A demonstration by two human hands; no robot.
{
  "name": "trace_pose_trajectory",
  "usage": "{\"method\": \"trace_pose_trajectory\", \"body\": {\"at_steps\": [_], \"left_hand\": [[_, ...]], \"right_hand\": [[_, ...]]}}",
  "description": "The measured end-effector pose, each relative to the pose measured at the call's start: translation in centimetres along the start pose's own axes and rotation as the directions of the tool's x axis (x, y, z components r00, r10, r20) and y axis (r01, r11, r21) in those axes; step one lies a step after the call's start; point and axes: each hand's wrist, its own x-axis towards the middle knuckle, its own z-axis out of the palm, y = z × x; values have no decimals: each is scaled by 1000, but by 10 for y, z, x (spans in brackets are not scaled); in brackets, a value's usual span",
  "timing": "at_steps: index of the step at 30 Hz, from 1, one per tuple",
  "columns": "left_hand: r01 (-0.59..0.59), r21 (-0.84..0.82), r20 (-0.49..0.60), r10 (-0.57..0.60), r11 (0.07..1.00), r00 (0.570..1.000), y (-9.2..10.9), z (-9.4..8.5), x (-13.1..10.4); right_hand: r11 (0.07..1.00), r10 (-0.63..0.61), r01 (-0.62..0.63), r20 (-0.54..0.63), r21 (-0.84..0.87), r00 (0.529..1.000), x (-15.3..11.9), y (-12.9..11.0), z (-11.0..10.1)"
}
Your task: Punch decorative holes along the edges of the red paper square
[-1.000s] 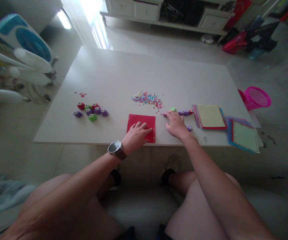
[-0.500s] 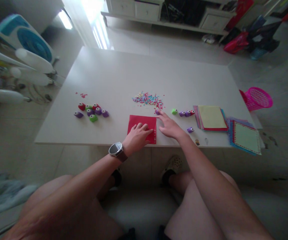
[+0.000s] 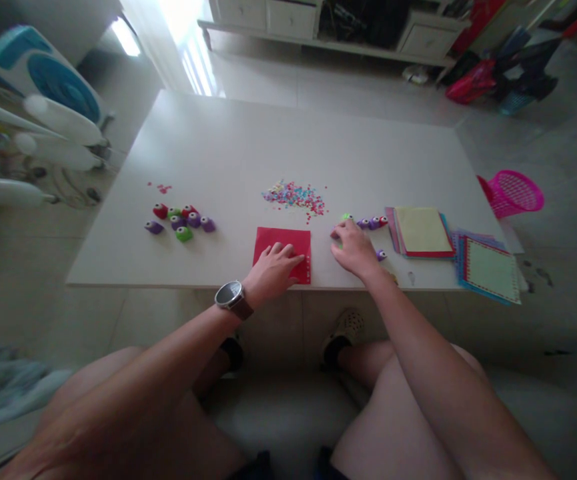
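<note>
My left hand (image 3: 277,263), a watch on its wrist, lies flat with fingers spread on a square of red paper (image 3: 281,237), whose right edge shows a column of small punched holes. To the right of the paper, my right hand (image 3: 353,248) is curled low over the table, its fingers closed round a small craft punch that they mostly hide. Just beyond these fingers stands a green craft punch (image 3: 348,217); purple and red punches (image 3: 374,223) are lined up beside it. A single purple punch (image 3: 381,255) sits by the right wrist. Colourful paper confetti (image 3: 295,196) is heaped behind the red paper.
Several craft punches (image 3: 183,220) cluster at the left of the white table (image 3: 228,147), near a few red paper bits (image 3: 164,189). Stacked coloured paper (image 3: 423,230) and patterned sheets (image 3: 492,270) lie at the right. A pink basket (image 3: 515,193) stands beyond the right edge.
My right hand has moved right and towards me from the confetti's edge, and its fingers have curled in. The purple punch at its fingertips has left that spot. My left hand stays on the paper.
</note>
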Motion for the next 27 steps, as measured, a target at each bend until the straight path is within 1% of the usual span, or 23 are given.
{"method": "trace_pose_trajectory", "body": {"at_steps": [2, 4, 8, 12, 16, 23, 27], "left_hand": [[1, -1, -3, -1, 1000, 1000, 0, 1, 0], [2, 3, -6, -2, 1000, 1000, 0, 2, 1], [8, 14, -9, -7, 1000, 1000, 1, 2, 3], [6, 24, -6, -6, 1000, 1000, 2, 2, 3], [2, 33, -7, -2, 999, 1000, 2, 2, 3], [1, 22, -9, -1, 1000, 1000, 1, 4, 3], [-14, 10, -16, 14, 1000, 1000, 0, 5, 4]], "right_hand": [[1000, 3, -3, -20, -26, 1000, -2, -2, 0], [999, -37, 36, -21, -31, 999, -4, -8, 2], [990, -137, 138, 52, -3, 989, -6, -24, 7], [984, -178, 180, 114, -9, 977, -6, -33, 9], [978, -202, 207, 154, -19, 967, -8, -34, 10], [978, -205, 210, 168, -13, 964, -11, -31, 15], [976, -215, 217, 176, 7, 961, -9, -36, 16]]}}
